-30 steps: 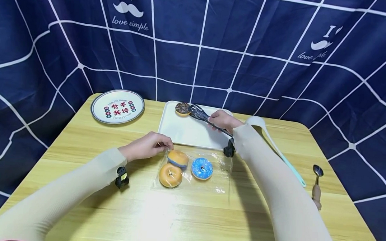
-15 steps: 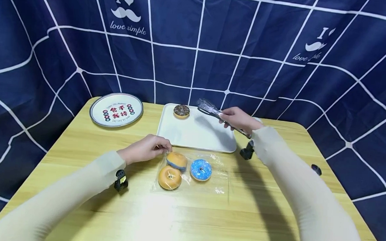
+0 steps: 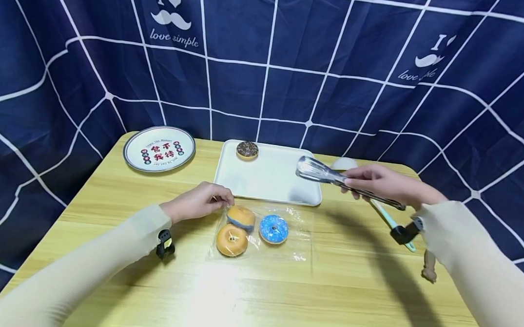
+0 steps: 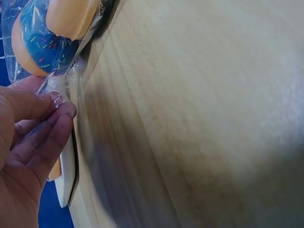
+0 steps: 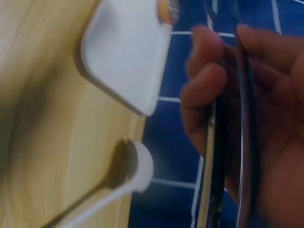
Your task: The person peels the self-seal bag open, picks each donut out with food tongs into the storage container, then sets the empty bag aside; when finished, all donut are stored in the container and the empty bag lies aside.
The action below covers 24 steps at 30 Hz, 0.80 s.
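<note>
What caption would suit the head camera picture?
Right hand holds metal tongs above the table; left hand pinches a clear bag of three donuts.

Four doughnuts (image 3: 232, 239), one white tray (image 3: 265, 183), one round plate (image 3: 159, 148), one pair of tongs (image 3: 331, 176).

Both arms wear long, close-fitting sleeves of pale cream fabric, smooth and unmarked, ending at the wrists. The left sleeve (image 3: 86, 268) enters from seven o'clock, the right sleeve (image 3: 481, 270) from five o'clock. Each wrist carries a small black camera mount: the left mount (image 3: 165, 243) shows a pale yellowish spot on its body, the right mount (image 3: 405, 233) is a plain dark block. The left hand (image 3: 199, 202) and right hand (image 3: 386, 184) are bare, without rings or gloves.
</note>
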### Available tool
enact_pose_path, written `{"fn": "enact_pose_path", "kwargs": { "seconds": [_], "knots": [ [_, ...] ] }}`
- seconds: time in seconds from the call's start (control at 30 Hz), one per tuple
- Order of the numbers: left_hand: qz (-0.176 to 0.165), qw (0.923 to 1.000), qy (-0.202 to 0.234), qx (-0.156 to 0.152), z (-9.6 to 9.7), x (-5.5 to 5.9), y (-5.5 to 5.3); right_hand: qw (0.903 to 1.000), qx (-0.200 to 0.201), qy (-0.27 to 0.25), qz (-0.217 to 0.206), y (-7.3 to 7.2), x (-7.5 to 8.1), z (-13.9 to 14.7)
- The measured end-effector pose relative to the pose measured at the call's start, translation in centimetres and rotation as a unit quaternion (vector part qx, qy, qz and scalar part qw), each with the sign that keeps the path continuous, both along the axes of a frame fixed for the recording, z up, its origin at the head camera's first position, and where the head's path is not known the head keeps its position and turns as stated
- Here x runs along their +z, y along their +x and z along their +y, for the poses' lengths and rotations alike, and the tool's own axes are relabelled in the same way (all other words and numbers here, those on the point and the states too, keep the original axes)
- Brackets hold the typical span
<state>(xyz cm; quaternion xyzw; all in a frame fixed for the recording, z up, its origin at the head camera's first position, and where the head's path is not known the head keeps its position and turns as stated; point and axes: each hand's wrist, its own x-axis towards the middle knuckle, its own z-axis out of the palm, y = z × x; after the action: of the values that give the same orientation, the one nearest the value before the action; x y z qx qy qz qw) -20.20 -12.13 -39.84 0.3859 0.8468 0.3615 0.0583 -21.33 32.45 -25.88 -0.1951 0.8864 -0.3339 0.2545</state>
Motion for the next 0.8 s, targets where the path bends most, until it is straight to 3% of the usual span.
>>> {"fn": "enact_pose_path", "kwargs": {
  "seconds": [0.2,0.4,0.53,0.8],
  "knots": [
    [-0.002,1.0000,0.000,-0.001,0.0,0.0,0.0,0.9927,0.102,-0.042,-0.049,2.6,-0.2,4.0],
    [0.006,1.0000,-0.002,0.000,-0.1,-0.1,-0.2,0.9726,0.164,-0.088,-0.138,3.9,-2.0,5.8],
    [0.017,0.9998,-0.004,-0.001,-0.1,0.0,-0.4,0.9705,0.172,-0.081,-0.148,4.1,-3.4,5.4],
    [0.013,0.9999,-0.010,0.001,0.0,0.0,-0.2,0.9736,0.136,-0.061,-0.173,4.6,-5.8,3.1]
  ]
}}
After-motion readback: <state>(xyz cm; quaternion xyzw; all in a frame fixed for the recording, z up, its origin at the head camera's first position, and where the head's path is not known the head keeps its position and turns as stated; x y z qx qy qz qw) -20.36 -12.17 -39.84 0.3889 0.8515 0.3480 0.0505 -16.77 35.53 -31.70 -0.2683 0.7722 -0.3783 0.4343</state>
